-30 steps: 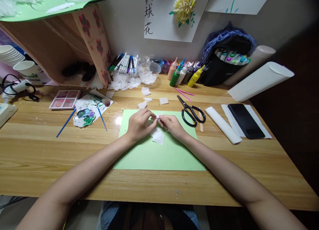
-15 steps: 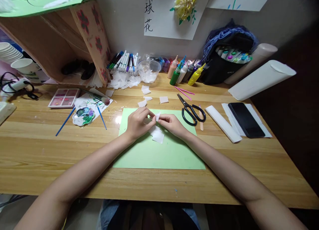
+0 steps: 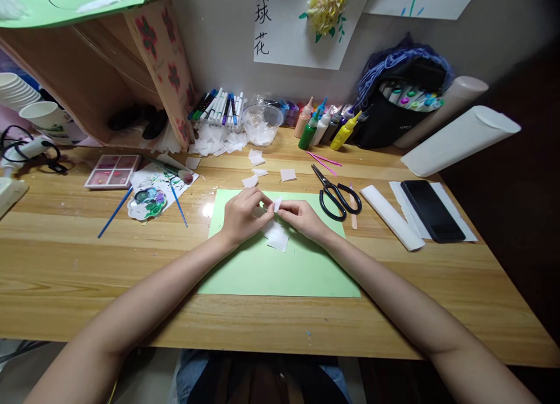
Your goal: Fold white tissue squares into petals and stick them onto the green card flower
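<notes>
Both hands meet over the top part of a light green paper sheet [image 3: 284, 270] on the wooden desk. My left hand [image 3: 245, 216] and my right hand [image 3: 301, 218] each pinch a small white paper piece [image 3: 276, 204] between their fingertips. Under the hands lies a white paper square [image 3: 277, 237] on the green sheet. A few more white paper squares [image 3: 256, 169] lie just beyond the sheet's far edge.
Black scissors [image 3: 336, 195] lie right of the sheet, with a dark phone [image 3: 431, 210] on white strips further right. A paint palette [image 3: 147, 203], brushes and a colour tray [image 3: 112, 171] sit left. Markers, a clear bowl [image 3: 261, 124], paint bottles and a marker bag line the wall.
The fingers have shifted slightly on the small white piece, lifting it a little. The view has tilted a touch; nothing else on the desk has moved.
</notes>
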The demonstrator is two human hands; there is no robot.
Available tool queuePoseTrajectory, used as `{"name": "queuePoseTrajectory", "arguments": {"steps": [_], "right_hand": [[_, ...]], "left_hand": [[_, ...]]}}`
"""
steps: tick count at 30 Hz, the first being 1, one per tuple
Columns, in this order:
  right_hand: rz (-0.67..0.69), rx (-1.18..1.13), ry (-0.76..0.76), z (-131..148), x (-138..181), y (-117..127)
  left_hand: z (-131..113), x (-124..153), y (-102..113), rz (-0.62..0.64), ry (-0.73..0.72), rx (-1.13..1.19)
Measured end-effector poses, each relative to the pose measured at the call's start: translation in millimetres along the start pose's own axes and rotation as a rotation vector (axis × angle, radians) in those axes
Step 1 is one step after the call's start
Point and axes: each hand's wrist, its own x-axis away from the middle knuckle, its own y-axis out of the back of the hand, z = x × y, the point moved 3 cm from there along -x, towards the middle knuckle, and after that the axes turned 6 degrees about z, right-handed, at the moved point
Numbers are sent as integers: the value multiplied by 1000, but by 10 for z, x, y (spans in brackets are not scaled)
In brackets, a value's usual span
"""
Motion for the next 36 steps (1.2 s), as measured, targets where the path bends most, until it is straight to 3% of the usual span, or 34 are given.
{"name": "queuePoseTrajectory", "arguments": {"steps": [13,25,36], "right_hand": [[-19,5,-16,0,3,-9],[-165,-67,-37,14,8,6],[-280,-86,-45,-19,17,6]], "left_hand": [[1,-1,6,14,7,2],[-34,-12,6,95,-49,68],[219,-64,2,-49,308,325]]}}
